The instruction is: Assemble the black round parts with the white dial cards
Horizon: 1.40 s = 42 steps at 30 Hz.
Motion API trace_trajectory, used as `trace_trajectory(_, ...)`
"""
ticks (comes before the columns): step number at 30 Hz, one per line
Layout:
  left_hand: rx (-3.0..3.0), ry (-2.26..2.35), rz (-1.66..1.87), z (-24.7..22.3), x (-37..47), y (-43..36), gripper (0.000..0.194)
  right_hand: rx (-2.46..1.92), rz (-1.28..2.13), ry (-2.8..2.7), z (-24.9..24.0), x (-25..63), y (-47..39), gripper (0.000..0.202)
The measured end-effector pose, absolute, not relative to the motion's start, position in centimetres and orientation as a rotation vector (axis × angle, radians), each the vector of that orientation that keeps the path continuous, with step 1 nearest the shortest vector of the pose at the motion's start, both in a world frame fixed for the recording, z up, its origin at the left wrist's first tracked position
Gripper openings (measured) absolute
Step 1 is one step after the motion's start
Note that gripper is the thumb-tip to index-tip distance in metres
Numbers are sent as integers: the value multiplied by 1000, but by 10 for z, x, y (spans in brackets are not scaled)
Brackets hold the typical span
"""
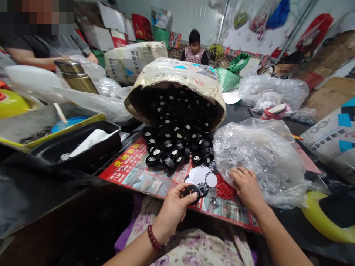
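Observation:
My left hand (173, 203) pinches a round black plastic case (192, 193) between thumb and fingers, over the front edge of the red printed board. My right hand (248, 188) rests against the near left side of a clear plastic bag (288, 147), its fingers stretched out and its thumb hidden. Clear round covers (251, 155) fill that bag. Between my hands lie white paper discs (200, 175), a black printed dial (202, 190), a heap of small red pieces (225, 187) and a small metal part (213, 200).
A tipped sack (177, 70) spills many black cases (174, 149) onto the red board (124, 162). To the left are a black tray (91, 147), a yellow-edged box (102, 117) and a gold flask (76, 75). Several people sit around the table. A carton (330, 136) stands right.

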<state>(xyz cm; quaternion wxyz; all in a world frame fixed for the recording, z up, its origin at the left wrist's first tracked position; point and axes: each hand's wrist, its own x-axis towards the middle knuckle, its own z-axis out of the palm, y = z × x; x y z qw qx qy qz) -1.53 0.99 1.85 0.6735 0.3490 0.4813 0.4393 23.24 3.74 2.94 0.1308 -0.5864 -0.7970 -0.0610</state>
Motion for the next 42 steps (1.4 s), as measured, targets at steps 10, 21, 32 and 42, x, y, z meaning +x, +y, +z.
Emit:
trace_trajectory(10,705,968,873,13,-18,12,45,-1378,1090,-1515,61,192,-25,29)
trace_trajectory(21,1028,805,738,20,-11,1,53,-1228,699,-1758,49,150,-15,21)
trace_trajectory(32,1671,891,814,27,-17,-6,21,-1304,1175,-1486,43,147,-22,13)
trace_trajectory(42,1816,1058,559,49,-85,1,24,-1391,1108,-1672,35,163,-30,34)
